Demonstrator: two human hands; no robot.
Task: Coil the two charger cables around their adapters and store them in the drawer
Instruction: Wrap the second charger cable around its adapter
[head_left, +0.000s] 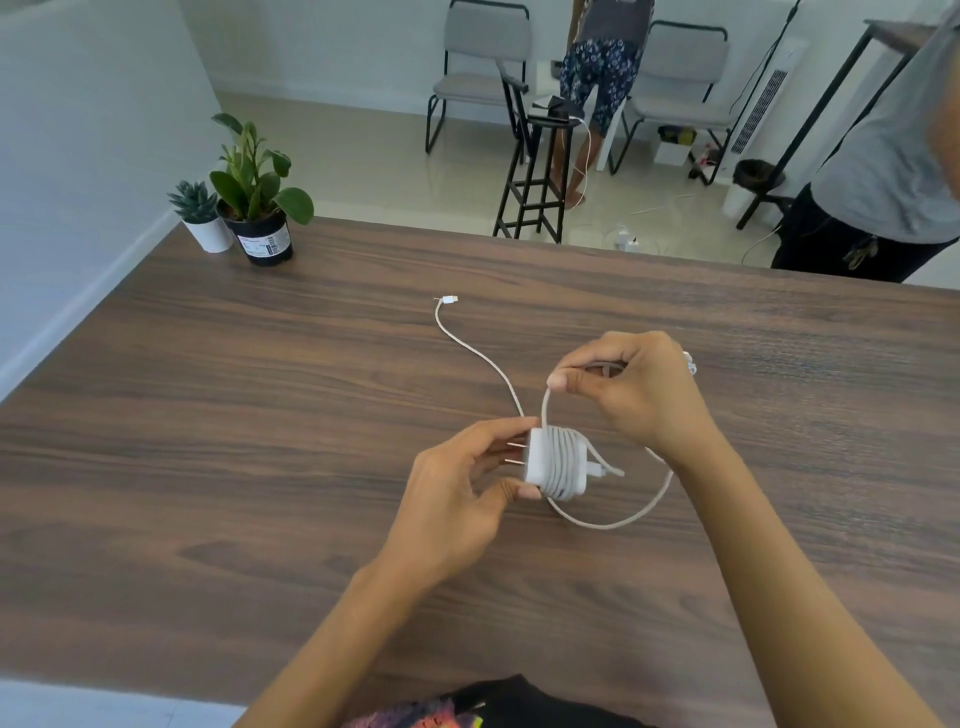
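My left hand grips a white charger adapter by its plug end, prongs pointing left. Several turns of white cable are wound around the adapter's body. My right hand pinches the same white cable just above the adapter, and a loose loop hangs below and to the right. The cable's free end trails away across the wooden table to a small white connector. I see only one charger here; no second charger and no drawer are in view.
Two potted plants stand at the table's far left corner by the wall. A person in a grey shirt stands at the far right edge. Beyond the table are a black stool, chairs and another person.
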